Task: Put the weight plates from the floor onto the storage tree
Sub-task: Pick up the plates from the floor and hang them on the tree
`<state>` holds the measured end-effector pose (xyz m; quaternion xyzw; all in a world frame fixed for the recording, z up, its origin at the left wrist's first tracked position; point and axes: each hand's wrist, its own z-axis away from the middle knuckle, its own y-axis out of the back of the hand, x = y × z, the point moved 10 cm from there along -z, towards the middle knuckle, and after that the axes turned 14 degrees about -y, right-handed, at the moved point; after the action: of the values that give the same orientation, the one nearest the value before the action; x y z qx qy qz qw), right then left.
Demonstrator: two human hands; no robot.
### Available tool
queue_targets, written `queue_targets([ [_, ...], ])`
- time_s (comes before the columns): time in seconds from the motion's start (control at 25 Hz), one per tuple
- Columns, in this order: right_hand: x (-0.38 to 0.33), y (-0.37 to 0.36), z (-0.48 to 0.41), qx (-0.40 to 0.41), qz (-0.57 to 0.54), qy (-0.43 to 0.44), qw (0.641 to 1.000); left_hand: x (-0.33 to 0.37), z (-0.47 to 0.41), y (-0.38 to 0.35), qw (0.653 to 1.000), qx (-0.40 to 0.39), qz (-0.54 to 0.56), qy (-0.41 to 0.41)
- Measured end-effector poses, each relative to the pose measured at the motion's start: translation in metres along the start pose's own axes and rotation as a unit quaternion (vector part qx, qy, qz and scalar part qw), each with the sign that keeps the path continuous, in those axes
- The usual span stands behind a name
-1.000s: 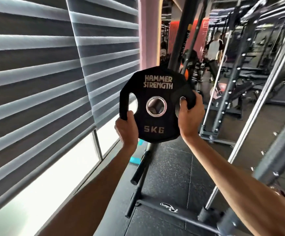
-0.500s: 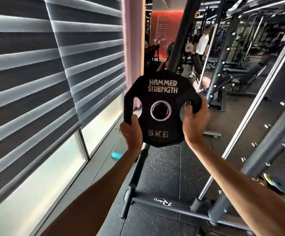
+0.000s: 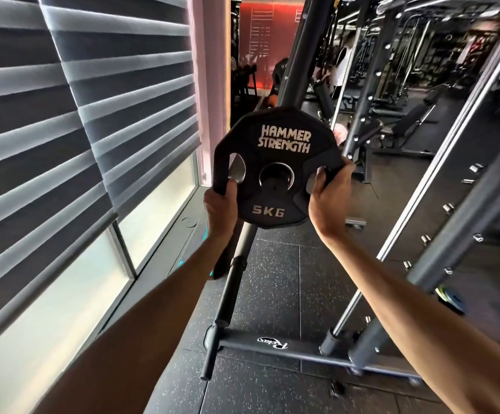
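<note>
Holding one black 5 KG plate (image 3: 284, 141) upright and well off the floor (image 3: 272, 279), the person has it right in front of the slanted post of the tree (image 3: 302, 49). The left grip (image 3: 220, 204) is curled round the plate's lower left edge, thumb at the cut-out. The right grip (image 3: 329, 198) is wrapped round the right edge, with fingers hooked through the other cut-out.

The plate's centre hole looks dark. Whether a peg has entered it cannot be told, since the plate hides that part of the post. My judgement is that the lift is done and the plate is at or close to the threading step. What is left is to slide it fully on and let go.

Counted:
- One plate is in hand.
- Two grips are on it.
- One tree is in view, and no plate can be seen hanging on it.
- One small disc (image 3: 451, 300) lies on the floor to the right, half hidden behind a frame upright. It may be another plate waiting to be picked up, but that is a guess.

The tree's base bar (image 3: 242, 343) rests on the floor below the arms.
</note>
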<state>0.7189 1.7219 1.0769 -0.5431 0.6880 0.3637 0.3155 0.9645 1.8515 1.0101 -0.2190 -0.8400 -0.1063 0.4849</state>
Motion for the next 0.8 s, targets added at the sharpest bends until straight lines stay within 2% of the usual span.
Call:
queue_targets([
  [0.36, 0.032, -0.034, -0.047, -0.044, 0.138, -0.111, 0.983, -0.021, -0.051, -0.039, 0.995, -0.071, -0.033, 0.058],
  [0.56, 0.037, -0.040, -0.050, -0.060, 0.151, -0.101, 0.982, -0.028, -0.065, -0.053, 0.991, -0.096, -0.035, 0.083],
  [0.8, 0.045, -0.042, -0.044, -0.119, 0.176, -0.111, 0.971, -0.031, -0.038, -0.053, 0.976, -0.151, -0.036, 0.153],
])
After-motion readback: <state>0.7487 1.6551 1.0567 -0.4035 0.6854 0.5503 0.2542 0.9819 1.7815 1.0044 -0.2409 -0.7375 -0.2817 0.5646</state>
